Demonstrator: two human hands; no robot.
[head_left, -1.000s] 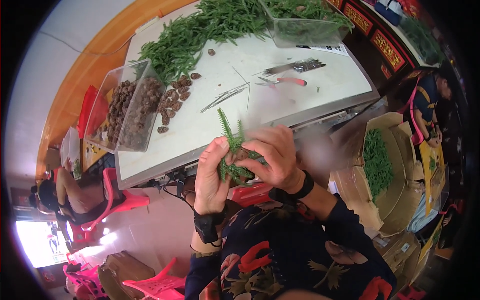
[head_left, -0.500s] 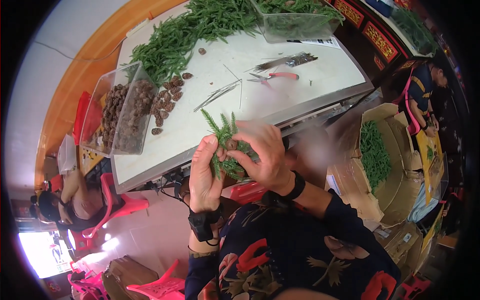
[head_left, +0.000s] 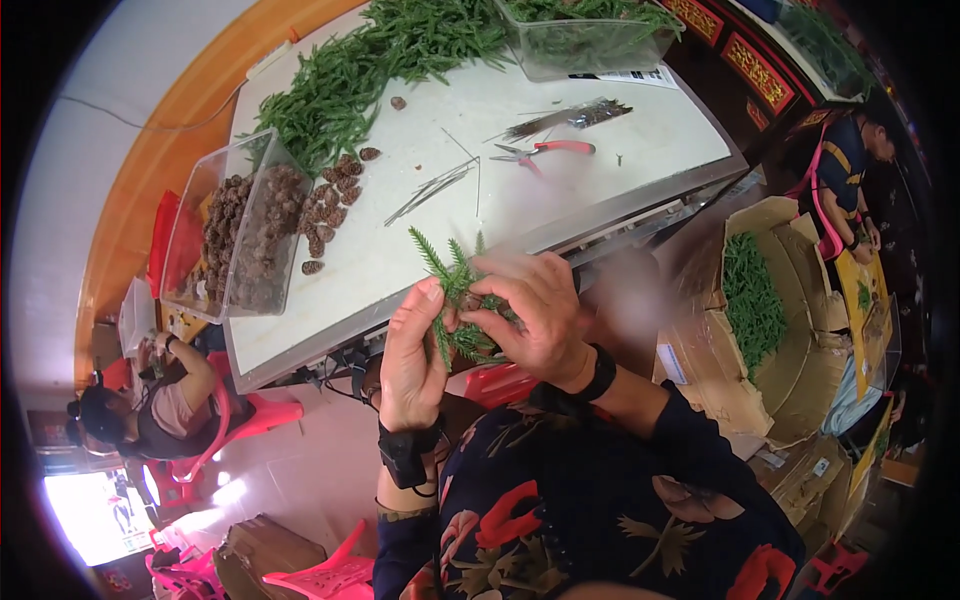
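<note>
Just in front of the table's near edge, both my hands meet at a small green artificial pine sprig (head_left: 432, 258). My left hand (head_left: 408, 355) pinches it from the left between thumb and fingers. From the right, my right hand (head_left: 540, 322) closes thumb and forefinger at the sprig's middle. A small brown pine cone (head_left: 473, 301) shows partly there, mostly covered by my fingertips. Needled branches stick out above and below the fingers. Whether a wire is among the fingers cannot be made out.
On the white table (head_left: 400, 270) lie thin wires (head_left: 432, 190), red-handled pliers (head_left: 545, 150), a wire bundle (head_left: 570, 120), loose pine cones (head_left: 325, 205) and heaped greenery (head_left: 350, 85). A clear bin (head_left: 275, 265) holds more cones. An open cardboard box (head_left: 800, 290) stands right. Other people sit left and right.
My right fingers have closed further over the pine cone, which shows less. The sprig's upper branches have tilted slightly. At the left, another person has raised their hands.
</note>
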